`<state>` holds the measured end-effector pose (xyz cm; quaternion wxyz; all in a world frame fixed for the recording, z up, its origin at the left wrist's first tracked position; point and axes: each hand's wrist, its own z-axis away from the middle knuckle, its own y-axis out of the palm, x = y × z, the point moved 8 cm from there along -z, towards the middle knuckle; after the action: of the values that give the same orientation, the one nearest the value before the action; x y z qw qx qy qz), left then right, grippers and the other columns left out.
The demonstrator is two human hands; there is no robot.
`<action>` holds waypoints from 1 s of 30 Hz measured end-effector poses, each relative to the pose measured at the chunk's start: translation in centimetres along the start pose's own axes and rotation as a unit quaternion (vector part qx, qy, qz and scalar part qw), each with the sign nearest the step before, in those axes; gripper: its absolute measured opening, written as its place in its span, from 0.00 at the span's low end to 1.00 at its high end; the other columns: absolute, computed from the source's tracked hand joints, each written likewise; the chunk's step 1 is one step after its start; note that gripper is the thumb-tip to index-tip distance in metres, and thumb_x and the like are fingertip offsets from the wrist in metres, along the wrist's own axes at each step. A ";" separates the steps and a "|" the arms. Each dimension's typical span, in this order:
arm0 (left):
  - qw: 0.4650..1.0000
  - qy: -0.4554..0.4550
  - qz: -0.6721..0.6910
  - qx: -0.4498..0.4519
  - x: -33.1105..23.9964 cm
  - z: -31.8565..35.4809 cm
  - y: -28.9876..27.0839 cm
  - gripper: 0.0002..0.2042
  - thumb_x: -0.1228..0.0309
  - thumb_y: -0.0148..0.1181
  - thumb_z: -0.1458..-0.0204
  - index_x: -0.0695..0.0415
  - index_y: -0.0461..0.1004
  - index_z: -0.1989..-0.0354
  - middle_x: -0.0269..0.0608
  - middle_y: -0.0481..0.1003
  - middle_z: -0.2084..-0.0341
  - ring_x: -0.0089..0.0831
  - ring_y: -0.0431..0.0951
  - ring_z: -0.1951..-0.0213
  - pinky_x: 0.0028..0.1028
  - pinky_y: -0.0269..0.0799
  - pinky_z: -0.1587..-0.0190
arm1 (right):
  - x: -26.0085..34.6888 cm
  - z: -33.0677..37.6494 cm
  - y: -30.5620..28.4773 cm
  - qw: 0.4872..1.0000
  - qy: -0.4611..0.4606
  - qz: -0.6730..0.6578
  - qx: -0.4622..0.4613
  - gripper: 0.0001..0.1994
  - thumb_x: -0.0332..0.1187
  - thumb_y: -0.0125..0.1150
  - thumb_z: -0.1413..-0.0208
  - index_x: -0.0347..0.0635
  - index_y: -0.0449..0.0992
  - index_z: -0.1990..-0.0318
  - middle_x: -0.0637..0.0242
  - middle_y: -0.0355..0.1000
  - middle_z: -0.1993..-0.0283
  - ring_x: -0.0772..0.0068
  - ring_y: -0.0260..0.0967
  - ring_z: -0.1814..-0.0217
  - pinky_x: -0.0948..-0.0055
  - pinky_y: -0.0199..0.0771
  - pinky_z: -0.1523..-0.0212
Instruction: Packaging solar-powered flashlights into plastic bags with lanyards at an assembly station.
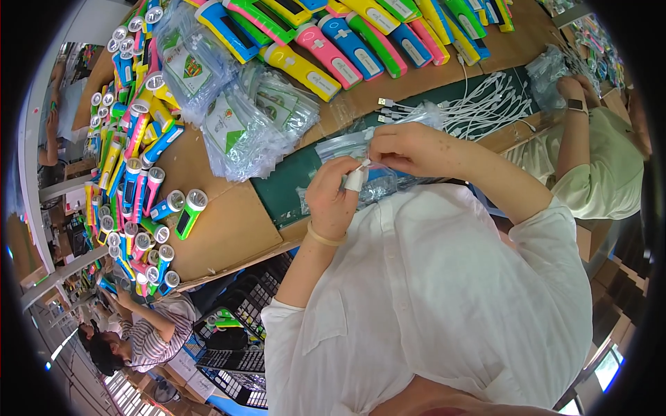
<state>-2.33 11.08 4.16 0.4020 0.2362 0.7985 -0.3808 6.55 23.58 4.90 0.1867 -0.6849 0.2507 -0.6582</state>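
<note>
My left hand (333, 197) and my right hand (411, 150) meet close in front of my white shirt, both with fingers pinched together. A small white piece (356, 179) shows at my left thumb; whether it is held or wrapped around the thumb I cannot tell. What the fingertips pinch is too small to name. Beneath and beside the hands lie clear plastic bags (340, 147) on a green mat (281, 197). Just beyond my right hand, white USB cables (489, 107) are spread in a loose bundle.
Printed clear bags (232, 135) are piled left of the mat on cardboard (225, 218). Colourful flashlights (326, 55) line the far side, and more flashlights (132, 184) crowd the left. Black crates (239, 360) stand below the table edge. Co-workers sit at right (600, 163) and lower left (156, 329).
</note>
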 end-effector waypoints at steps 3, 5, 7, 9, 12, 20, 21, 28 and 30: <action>1.000 -0.003 0.000 -0.007 0.2 -0.1 -0.3 0.11 0.84 0.62 0.52 0.60 0.79 0.60 0.45 0.81 0.63 0.40 0.81 0.60 0.30 0.77 0.56 | 0.2 0.3 0.3 0.983 0.083 -0.162 -0.003 0.08 0.31 0.66 0.44 0.41 0.76 0.60 0.61 0.73 0.67 0.52 0.75 0.65 0.59 0.75 0.64; 1.000 0.014 -0.005 0.003 -0.2 -0.3 -0.3 0.12 0.85 0.62 0.53 0.60 0.78 0.60 0.46 0.81 0.62 0.42 0.82 0.60 0.32 0.77 0.56 | 0.5 0.1 0.5 0.995 0.053 -0.073 -0.042 0.09 0.31 0.67 0.45 0.42 0.76 0.59 0.61 0.73 0.68 0.53 0.75 0.65 0.61 0.74 0.65; 0.999 0.035 -0.011 -0.003 -0.8 -0.5 -0.6 0.12 0.84 0.63 0.53 0.60 0.79 0.60 0.46 0.81 0.62 0.42 0.82 0.60 0.31 0.77 0.57 | 0.9 0.3 0.8 0.996 0.021 0.017 -0.079 0.10 0.30 0.68 0.46 0.43 0.76 0.57 0.62 0.74 0.68 0.54 0.75 0.66 0.62 0.74 0.67; 1.000 0.024 -0.004 0.000 -0.4 -0.6 -0.8 0.11 0.84 0.63 0.53 0.60 0.79 0.60 0.46 0.81 0.63 0.41 0.82 0.61 0.30 0.77 0.57 | 1.6 0.7 0.4 0.984 -0.012 0.101 -0.147 0.08 0.31 0.69 0.46 0.43 0.79 0.60 0.64 0.73 0.69 0.58 0.75 0.68 0.64 0.73 0.69; 0.999 -0.031 0.029 -0.008 1.0 0.1 -1.6 0.09 0.84 0.63 0.50 0.62 0.80 0.61 0.45 0.81 0.63 0.35 0.81 0.61 0.28 0.77 0.56 | 1.3 2.0 -0.4 0.981 0.042 0.106 -0.154 0.06 0.32 0.70 0.47 0.44 0.81 0.63 0.65 0.72 0.70 0.60 0.74 0.70 0.65 0.73 0.71; 0.980 -0.140 0.136 -0.041 4.3 2.1 -2.4 0.05 0.85 0.61 0.44 0.66 0.78 0.61 0.41 0.79 0.63 0.26 0.80 0.63 0.24 0.76 0.57 | -1.4 6.8 -2.6 0.965 0.101 0.157 -0.184 0.05 0.30 0.69 0.50 0.41 0.81 0.68 0.65 0.74 0.62 0.60 0.75 0.62 0.65 0.77 0.62; 0.970 -0.156 0.175 -0.068 4.9 2.4 -3.0 0.05 0.85 0.60 0.44 0.66 0.78 0.61 0.41 0.79 0.63 0.26 0.80 0.63 0.24 0.76 0.58 | -1.9 7.3 -3.2 0.958 0.088 0.188 -0.197 0.04 0.29 0.69 0.51 0.41 0.81 0.68 0.65 0.74 0.61 0.60 0.75 0.61 0.64 0.76 0.60; 0.941 -0.263 0.212 -0.013 7.6 2.0 -2.2 0.06 0.81 0.59 0.40 0.65 0.77 0.57 0.40 0.79 0.61 0.26 0.79 0.61 0.25 0.75 0.54 | -3.6 8.0 -3.6 0.976 0.119 0.117 -0.140 0.05 0.28 0.64 0.43 0.40 0.76 0.61 0.57 0.74 0.67 0.54 0.74 0.66 0.65 0.75 0.64; 0.959 -0.231 0.160 -0.040 7.7 1.0 -1.5 0.06 0.80 0.60 0.41 0.64 0.78 0.56 0.40 0.79 0.61 0.25 0.79 0.61 0.24 0.75 0.55 | -4.1 8.3 -6.6 0.961 0.136 0.083 -0.226 0.04 0.29 0.60 0.36 0.40 0.75 0.58 0.61 0.73 0.70 0.66 0.75 0.73 0.73 0.70 0.72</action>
<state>-7.27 9.96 -1.94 0.6401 0.2498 0.6507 -0.3233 15.46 30.68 4.98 0.0456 -0.5903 0.4718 -0.6534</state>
